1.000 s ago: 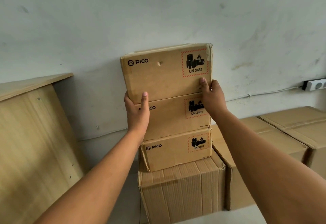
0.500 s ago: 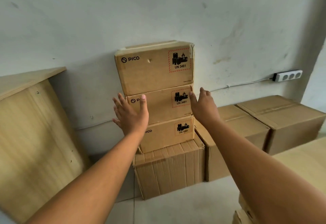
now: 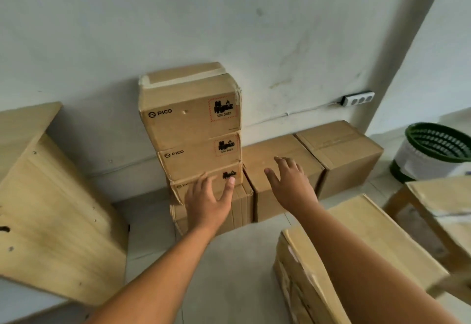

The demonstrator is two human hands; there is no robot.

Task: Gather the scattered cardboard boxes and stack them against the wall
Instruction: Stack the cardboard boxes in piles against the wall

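PICO box (image 3: 188,117) atop stack (label UN 3481)

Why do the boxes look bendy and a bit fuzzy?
Head view: the wide lens bows the stacked PICO boxes and the wooden cabinet outward; motion smears the near box and the small label print; soft, even light, with a faint shadow on the wall left of the stack.
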